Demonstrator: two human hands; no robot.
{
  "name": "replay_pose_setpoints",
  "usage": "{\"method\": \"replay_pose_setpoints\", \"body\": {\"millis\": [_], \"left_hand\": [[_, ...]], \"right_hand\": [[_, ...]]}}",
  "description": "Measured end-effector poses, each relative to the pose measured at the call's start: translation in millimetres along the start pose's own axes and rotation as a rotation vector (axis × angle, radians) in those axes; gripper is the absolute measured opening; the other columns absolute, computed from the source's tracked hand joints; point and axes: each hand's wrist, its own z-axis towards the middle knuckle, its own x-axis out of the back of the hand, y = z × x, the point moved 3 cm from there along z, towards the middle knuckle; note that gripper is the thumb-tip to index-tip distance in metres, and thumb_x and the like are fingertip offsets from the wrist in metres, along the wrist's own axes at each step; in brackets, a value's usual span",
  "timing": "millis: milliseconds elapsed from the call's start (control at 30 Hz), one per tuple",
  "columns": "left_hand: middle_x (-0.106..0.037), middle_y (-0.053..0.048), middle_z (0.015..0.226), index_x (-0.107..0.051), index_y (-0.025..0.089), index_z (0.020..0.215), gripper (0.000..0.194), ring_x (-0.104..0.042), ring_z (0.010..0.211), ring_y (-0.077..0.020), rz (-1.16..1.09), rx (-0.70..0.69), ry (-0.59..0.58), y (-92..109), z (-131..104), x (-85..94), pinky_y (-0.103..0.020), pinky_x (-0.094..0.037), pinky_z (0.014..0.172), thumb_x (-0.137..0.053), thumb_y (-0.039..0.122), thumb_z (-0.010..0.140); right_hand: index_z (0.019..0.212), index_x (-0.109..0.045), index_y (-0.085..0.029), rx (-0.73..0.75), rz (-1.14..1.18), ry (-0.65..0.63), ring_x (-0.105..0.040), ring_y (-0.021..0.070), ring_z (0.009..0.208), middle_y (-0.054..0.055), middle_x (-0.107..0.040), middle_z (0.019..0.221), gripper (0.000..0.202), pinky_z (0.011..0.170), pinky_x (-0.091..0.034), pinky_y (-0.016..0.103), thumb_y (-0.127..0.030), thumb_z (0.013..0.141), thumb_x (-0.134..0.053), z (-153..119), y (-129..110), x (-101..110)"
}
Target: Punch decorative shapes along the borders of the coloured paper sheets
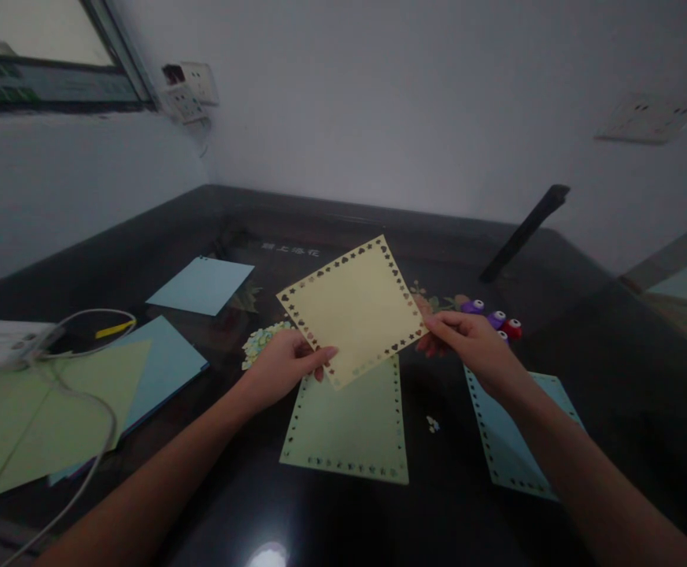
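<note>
A yellow sheet of paper [358, 303] with small hearts and stars punched along its edges is held up in front of me, tilted. My left hand [287, 361] pinches its lower left edge between thumb and fingers. At the right corner, my right hand [473, 342] grips it the same way. Below lies a green sheet [343, 429] with a punched border, its top part hidden behind the yellow one. A pile of small paper cutouts [264, 339] sits just behind my left hand. Partly under my right forearm is a blue sheet [496, 433], also punched along its edges.
Purple and red craft punches [496, 317] stand beyond my right hand. A few cutouts [433, 424] lie on the dark table [225, 504]. At left are a light blue sheet [204, 285], stacked green and blue paper [166, 362], a power strip [1, 342] and a white cable [112, 425].
</note>
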Motion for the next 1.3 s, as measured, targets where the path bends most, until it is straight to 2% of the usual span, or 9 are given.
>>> {"method": "replay_pose_setpoints", "body": {"millis": [167,300,500,600,933,1033,1133,1300], "left_hand": [[-0.046,0.002,0.039,-0.060,0.015,0.051,0.044,-0.034,0.039,-0.0094,0.030,0.018,0.022,0,-1,1.3,-0.024,-0.022,0.043,-0.055,0.046,0.081],[-0.052,0.001,0.044,-0.059,0.015,0.051,0.041,-0.039,0.041,-0.0099,0.006,0.017,0.023,2,-2,2.1,-0.023,-0.026,0.044,-0.054,0.044,0.080],[-0.050,0.000,0.041,-0.061,0.015,0.050,0.046,-0.039,0.040,-0.0108,0.077,0.041,0.050,1,-4,5.1,-0.024,-0.025,0.044,-0.053,0.049,0.080],[-0.054,-0.002,0.045,-0.061,0.015,0.050,0.045,-0.044,0.043,-0.0117,0.057,0.021,0.045,1,-4,5.4,-0.024,-0.029,0.046,-0.054,0.048,0.080],[-0.055,-0.001,0.042,-0.062,0.015,0.047,0.043,-0.044,0.042,-0.0109,0.146,0.004,0.126,3,-3,14.1,-0.024,-0.028,0.047,-0.054,0.042,0.080],[-0.054,-0.001,0.041,-0.062,0.015,0.048,0.043,-0.044,0.042,-0.0109,0.178,0.014,0.147,4,-2,17.5,-0.024,-0.028,0.047,-0.053,0.042,0.081],[-0.061,-0.002,0.047,-0.061,0.015,0.050,0.042,-0.050,0.046,-0.0125,0.164,0.012,0.169,2,-2,19.4,-0.025,-0.032,0.049,-0.053,0.042,0.081],[-0.063,-0.003,0.049,-0.061,0.015,0.051,0.040,-0.053,0.046,-0.0134,0.142,0.019,0.198,-2,-1,19.5,-0.025,-0.034,0.050,-0.054,0.041,0.081]], "right_hand": [[0.063,-0.065,-0.018,0.009,0.004,0.002,-0.057,0.0134,0.055,0.005,-0.066,0.063,0.035,0.053,-0.041,0.029,-0.043,0.084,-0.053,2,2,0],[0.064,-0.065,-0.018,0.008,-0.005,-0.001,-0.057,0.0133,0.055,0.005,-0.066,0.063,0.033,0.054,-0.040,0.029,-0.039,0.085,-0.051,2,3,1],[0.064,-0.064,-0.018,-0.002,0.004,0.014,-0.057,0.0128,0.054,0.005,-0.066,0.064,0.031,0.054,-0.040,0.030,-0.038,0.084,-0.052,0,2,3],[0.063,-0.063,-0.018,-0.008,0.011,0.011,-0.057,0.0129,0.054,0.005,-0.066,0.063,0.031,0.054,-0.040,0.030,-0.037,0.084,-0.051,0,2,3],[0.070,-0.065,-0.016,-0.023,-0.007,0.011,-0.058,0.0137,0.055,0.006,-0.067,0.064,0.032,0.052,-0.041,0.029,-0.042,0.083,-0.053,4,10,3],[0.073,-0.066,-0.016,-0.008,-0.025,0.013,-0.059,0.0141,0.057,0.006,-0.068,0.068,0.030,0.052,-0.042,0.028,-0.041,0.083,-0.053,4,12,3],[0.078,-0.066,-0.016,0.012,-0.048,0.010,-0.060,0.0149,0.061,0.007,-0.069,0.074,0.027,0.053,-0.044,0.028,-0.040,0.082,-0.055,7,13,2],[0.086,-0.064,-0.016,0.041,-0.074,0.008,-0.063,0.0184,0.070,0.008,-0.069,0.081,0.025,0.055,-0.047,0.029,-0.040,0.081,-0.057,25,17,1]]}}
